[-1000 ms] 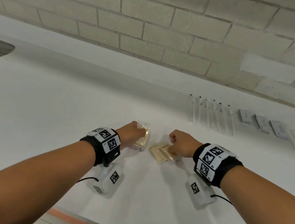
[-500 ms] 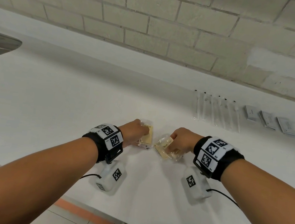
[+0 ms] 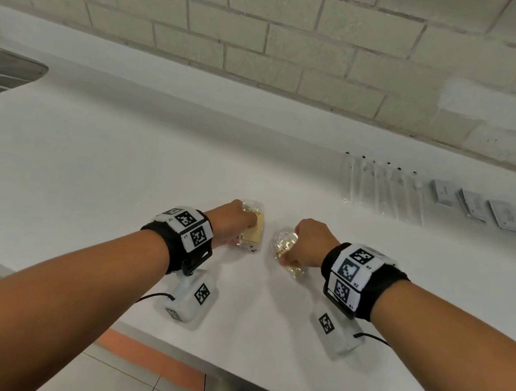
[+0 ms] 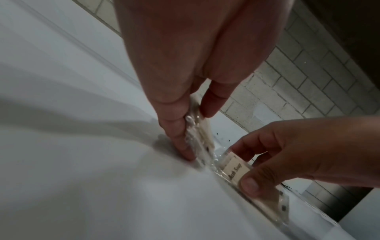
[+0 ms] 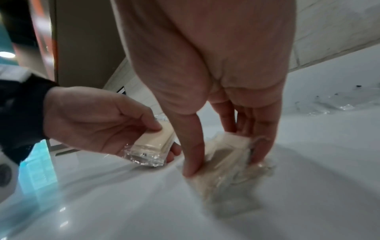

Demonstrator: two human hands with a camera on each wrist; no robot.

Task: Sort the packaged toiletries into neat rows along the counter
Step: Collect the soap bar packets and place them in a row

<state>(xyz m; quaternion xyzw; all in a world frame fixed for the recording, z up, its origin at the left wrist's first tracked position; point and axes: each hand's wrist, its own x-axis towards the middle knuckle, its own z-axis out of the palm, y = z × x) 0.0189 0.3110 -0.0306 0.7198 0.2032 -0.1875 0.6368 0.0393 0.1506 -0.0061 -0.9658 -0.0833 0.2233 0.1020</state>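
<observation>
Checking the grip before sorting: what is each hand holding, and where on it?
Left hand pinches a wrapped soap bar by its sides; right hand grips a second wrapped soap across its sides.

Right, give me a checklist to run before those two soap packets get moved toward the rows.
1. Left hand has a grip on its soap packet: ok, thumb and fingers pinch it.
2. Right hand has a grip on the other soap packet: ok, fingers curl round it.
3. The two packets are apart: ok, bare counter shows between them.
4. Only one bar under the right hand: cannot tell, wrapper is crumpled and blurred.
5. Existing rows to align with: ok, wrapped toothbrushes and grey sachets lie along the back.
6. Free spot for a soap row: ok, counter left of the toothbrushes.
</observation>
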